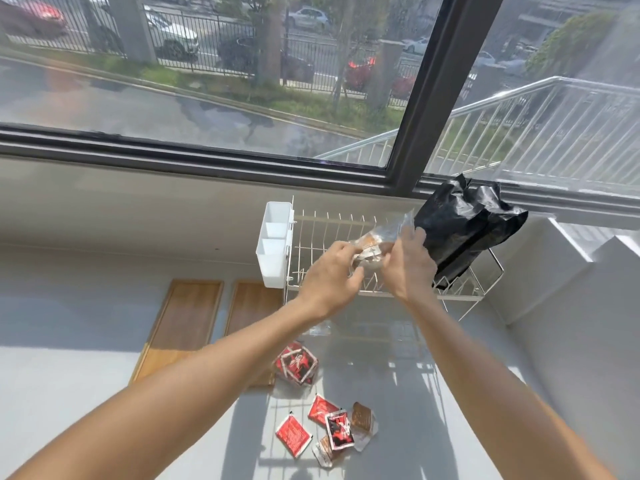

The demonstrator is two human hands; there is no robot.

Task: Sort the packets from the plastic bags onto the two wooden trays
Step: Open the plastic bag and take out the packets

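Clear plastic bag (381, 242) is held up between both hands: left hand (332, 275) pinched on its bottom, right hand (410, 263) gripping its top. Loose packets (329, 427) lie below the hands; both trays (180, 327) sit bare, left of them. The bag should probably be tipped slowly.
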